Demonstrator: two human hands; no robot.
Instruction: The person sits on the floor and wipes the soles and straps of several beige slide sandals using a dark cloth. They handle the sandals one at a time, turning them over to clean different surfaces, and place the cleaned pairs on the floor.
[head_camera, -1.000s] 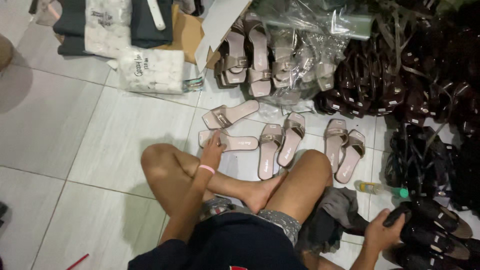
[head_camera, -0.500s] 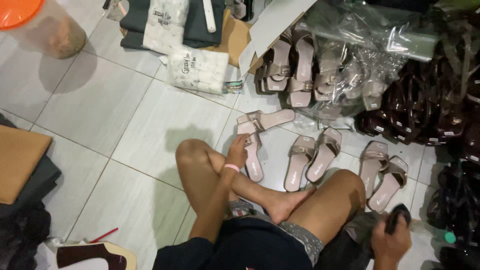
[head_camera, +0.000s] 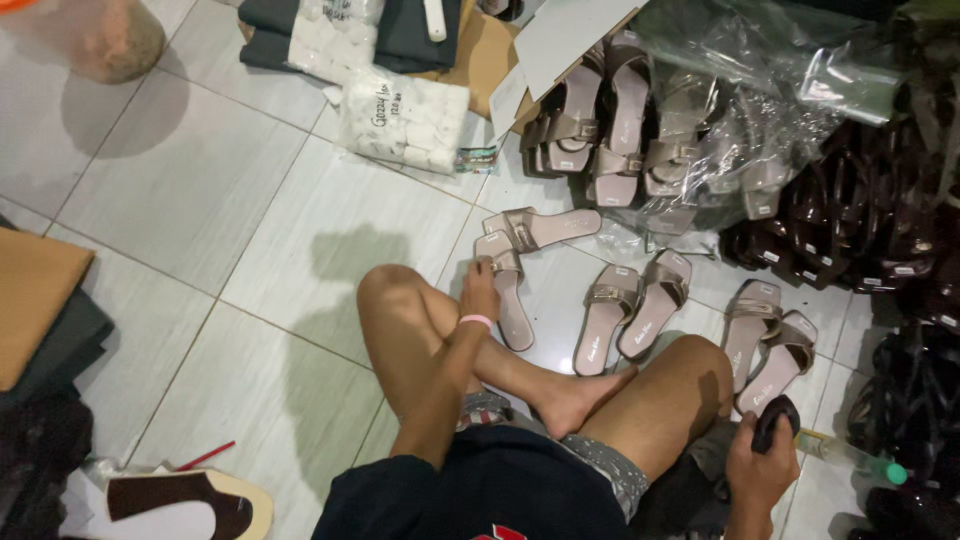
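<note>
I sit cross-legged on a tiled floor. My left hand, with a pink band at the wrist, rests on a beige slide sandal in front of my knee; a matching sandal lies tipped just beyond it. My right hand grips a small dark shoe-like object beside my right thigh. Two more pairs of beige sandals stand ahead: one pair in the middle and another pair to the right.
Beige sandals in plastic and dark glossy sandals are piled at the back right. A bag of white padding lies at the back. A green-capped bottle lies at right. Folded cloth and a shoe sole lie left.
The view has swung left and down. My left hand stays on the sandal. My right hand has lifted the dark object from the pile at right to beside my thigh.
</note>
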